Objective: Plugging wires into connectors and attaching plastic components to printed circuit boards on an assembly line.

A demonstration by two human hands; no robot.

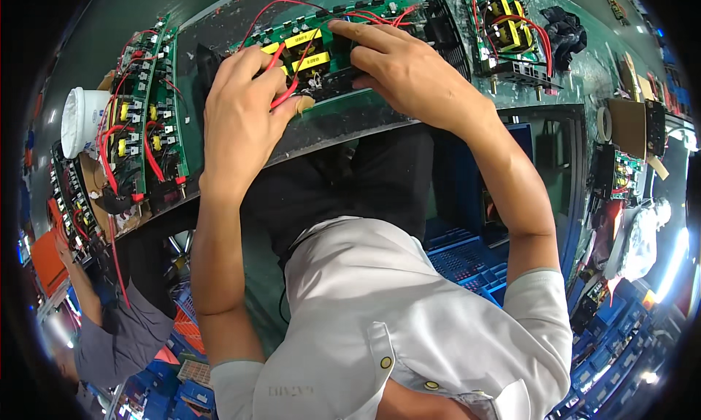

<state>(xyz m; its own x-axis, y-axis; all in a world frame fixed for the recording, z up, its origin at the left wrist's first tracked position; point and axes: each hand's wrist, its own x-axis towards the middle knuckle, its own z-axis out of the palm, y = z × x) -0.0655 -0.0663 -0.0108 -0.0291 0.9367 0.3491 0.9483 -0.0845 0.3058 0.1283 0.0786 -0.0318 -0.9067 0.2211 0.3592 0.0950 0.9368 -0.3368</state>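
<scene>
A green circuit board (266,37) with yellow-wrapped transformers (312,62), black parts and red wires lies across the bench in front of me. My left hand (248,113) is at its left part, fingers closed around a thick red wire (288,94). The wire comes out between thumb and fingers beside the transformers. My right hand (416,73) reaches over the board's right half. Its index finger stretches to the far side, and the other fingers bend toward the near side, apart from each other. Whatever lies under that palm is hidden. A black finned end panel (445,33) stands right of the board.
Similar boards stand at the left (157,106) and at the far right (504,29). A white bucket (79,122) sits at the left, and a black crumpled item (564,37) lies at the right. Another person's arm (86,292) shows at lower left. Blue crates (467,263) are below the bench.
</scene>
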